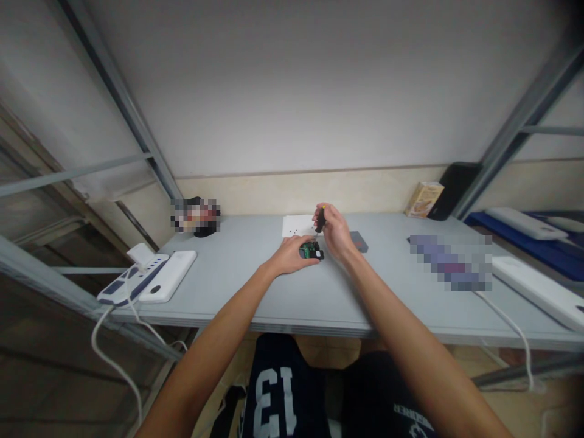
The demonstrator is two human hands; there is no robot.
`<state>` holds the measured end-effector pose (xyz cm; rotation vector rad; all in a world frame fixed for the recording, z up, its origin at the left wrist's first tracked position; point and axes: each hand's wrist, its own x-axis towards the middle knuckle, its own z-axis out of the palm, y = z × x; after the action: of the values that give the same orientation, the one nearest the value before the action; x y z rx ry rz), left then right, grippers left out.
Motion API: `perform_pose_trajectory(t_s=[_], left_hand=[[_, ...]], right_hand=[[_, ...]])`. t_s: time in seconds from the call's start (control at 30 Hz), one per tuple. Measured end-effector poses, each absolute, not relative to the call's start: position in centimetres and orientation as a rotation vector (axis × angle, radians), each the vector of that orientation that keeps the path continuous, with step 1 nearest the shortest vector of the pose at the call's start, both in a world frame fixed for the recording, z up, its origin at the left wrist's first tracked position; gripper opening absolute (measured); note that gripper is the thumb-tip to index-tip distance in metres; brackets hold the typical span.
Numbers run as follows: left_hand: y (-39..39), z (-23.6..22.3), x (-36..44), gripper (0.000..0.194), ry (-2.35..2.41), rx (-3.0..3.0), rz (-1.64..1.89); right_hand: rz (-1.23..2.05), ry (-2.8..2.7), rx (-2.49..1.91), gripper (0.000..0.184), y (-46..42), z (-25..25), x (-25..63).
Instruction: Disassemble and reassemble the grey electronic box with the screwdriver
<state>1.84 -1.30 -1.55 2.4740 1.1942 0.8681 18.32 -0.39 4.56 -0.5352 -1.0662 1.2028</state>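
Note:
Near the middle of the grey table (pixel 219 280), my left hand (pixel 292 254) grips a small green circuit board with black parts (pixel 311 250), thumb and fingers at its sides. My right hand (pixel 335 228) is closed around the dark handle of a screwdriver (pixel 321 220), which has a yellow spot at its top. The screwdriver stands nearly upright, its shaft pointing down at the board. Whether the tip sits in a screw is too small to tell. Behind the hands lies a white sheet (pixel 292 224) with several tiny dark bits on it.
A dark grey flat box (pixel 359 241) lies just right of my right hand. On the left are a power strip (pixel 132 283) and a white slab-like device (pixel 170 277). A yellow carton (pixel 424 199) stands at the back right. A long white device (pixel 542 292) and cable lie at right.

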Motion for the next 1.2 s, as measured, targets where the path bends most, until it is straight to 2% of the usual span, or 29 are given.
perform_pose_trajectory(t_s=[0.2,0.4,0.57,0.73,0.9,1.07,1.2], left_hand=[[-1.3,-1.7,2.0,0.055,1.184,2.429,0.920],[-1.2,-1.6,2.0,0.049,1.183,2.419,0.899],[-1.5,-1.5,2.1,0.052,1.215,2.448,0.915],[-2.0,-1.0,2.5,0.054,1.224,2.457,0.948],[-2.3,-0.6,2.7,0.045,1.169,2.456,0.977],[-2.4,-0.4,2.7,0.038,1.163,2.470,0.978],[-2.3,-0.5,2.6,0.036,1.135,2.476,0.991]], right_hand=[[1.232,-1.023,-0.496,0.045,-0.5,4.6,18.5],[1.285,-1.027,-0.452,0.040,-0.6,4.8,18.6],[1.298,-1.095,-0.440,0.027,-1.4,5.3,18.9],[1.359,-1.183,-0.421,0.039,-2.0,5.9,19.1],[1.395,-1.098,-0.382,0.043,-1.9,6.1,19.7],[1.405,-1.088,-0.368,0.030,-1.7,6.1,20.5],[1.429,-1.102,-0.343,0.036,-1.6,5.9,20.6]])
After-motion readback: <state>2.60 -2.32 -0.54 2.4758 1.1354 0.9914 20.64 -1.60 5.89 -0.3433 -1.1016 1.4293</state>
